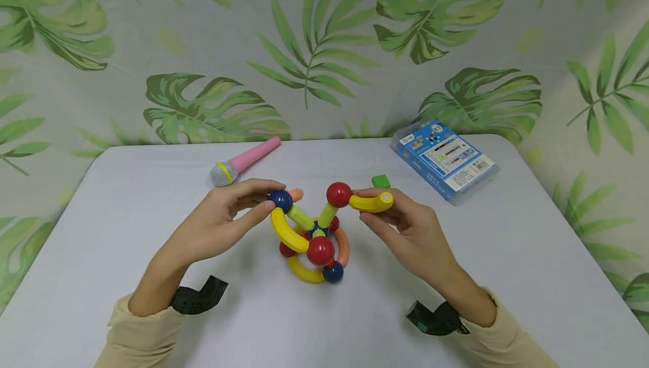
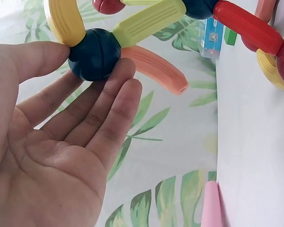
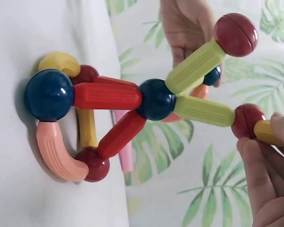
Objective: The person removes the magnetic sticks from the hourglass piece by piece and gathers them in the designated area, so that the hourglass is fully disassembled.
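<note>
A magnetic stick-and-ball model stands on the table. Its base ring has curved rods; red sticks (image 3: 108,96) rise to a central blue ball (image 3: 156,99), from which light green sticks (image 3: 204,111) fan out. My left hand (image 1: 210,230) pinches the upper blue ball (image 2: 94,54) between thumb and fingers. From that ball extend a curved yellow rod (image 1: 288,233) and a curved orange rod (image 2: 156,71). My right hand (image 1: 413,235) pinches a short curved yellow rod (image 1: 372,203) against the upper red ball (image 1: 338,194). Another red ball (image 1: 320,251) faces me, joined to the yellow rod.
Behind the left hand lies a pink toy microphone (image 1: 248,159). A blue boxed set (image 1: 446,159) lies at the back right, with a small green block (image 1: 381,181) near it. A leaf-patterned cloth (image 1: 314,47) hangs behind the white table (image 1: 91,233).
</note>
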A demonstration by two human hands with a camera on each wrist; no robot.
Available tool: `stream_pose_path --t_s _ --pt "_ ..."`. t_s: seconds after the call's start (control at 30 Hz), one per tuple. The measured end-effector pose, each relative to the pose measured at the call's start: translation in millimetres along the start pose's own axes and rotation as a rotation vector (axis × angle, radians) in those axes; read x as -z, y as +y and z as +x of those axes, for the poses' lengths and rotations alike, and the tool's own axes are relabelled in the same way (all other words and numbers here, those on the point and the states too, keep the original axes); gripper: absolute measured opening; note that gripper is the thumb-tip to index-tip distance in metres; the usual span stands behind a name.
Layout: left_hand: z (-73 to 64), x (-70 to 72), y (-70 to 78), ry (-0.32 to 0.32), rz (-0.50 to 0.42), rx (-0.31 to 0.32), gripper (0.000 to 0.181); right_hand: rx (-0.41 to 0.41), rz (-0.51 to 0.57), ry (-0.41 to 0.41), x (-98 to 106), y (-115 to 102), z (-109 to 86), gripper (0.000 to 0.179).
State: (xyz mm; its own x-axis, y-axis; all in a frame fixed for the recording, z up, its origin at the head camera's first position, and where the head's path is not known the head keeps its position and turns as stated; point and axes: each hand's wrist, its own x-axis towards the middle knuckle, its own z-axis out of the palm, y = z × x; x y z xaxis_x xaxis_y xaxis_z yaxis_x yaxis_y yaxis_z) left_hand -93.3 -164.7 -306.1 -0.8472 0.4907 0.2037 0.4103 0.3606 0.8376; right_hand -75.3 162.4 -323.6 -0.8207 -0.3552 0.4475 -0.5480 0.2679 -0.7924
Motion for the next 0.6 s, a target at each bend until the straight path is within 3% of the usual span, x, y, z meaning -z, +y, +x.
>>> stream_pose_path --t_s 0.23,0.6 --pt "0.4 -1.4 0.3 0.006 -0.004 -0.006 0.034 0.078 -0.053 0.042 -3.9 3.1 -0.4 0.046" --pt "0.4 -3.4 0.8 0.010 -0.007 0.001 0.033 0.093 -0.125 -0.009 -2.9 -2.2 -2.1 0.046"
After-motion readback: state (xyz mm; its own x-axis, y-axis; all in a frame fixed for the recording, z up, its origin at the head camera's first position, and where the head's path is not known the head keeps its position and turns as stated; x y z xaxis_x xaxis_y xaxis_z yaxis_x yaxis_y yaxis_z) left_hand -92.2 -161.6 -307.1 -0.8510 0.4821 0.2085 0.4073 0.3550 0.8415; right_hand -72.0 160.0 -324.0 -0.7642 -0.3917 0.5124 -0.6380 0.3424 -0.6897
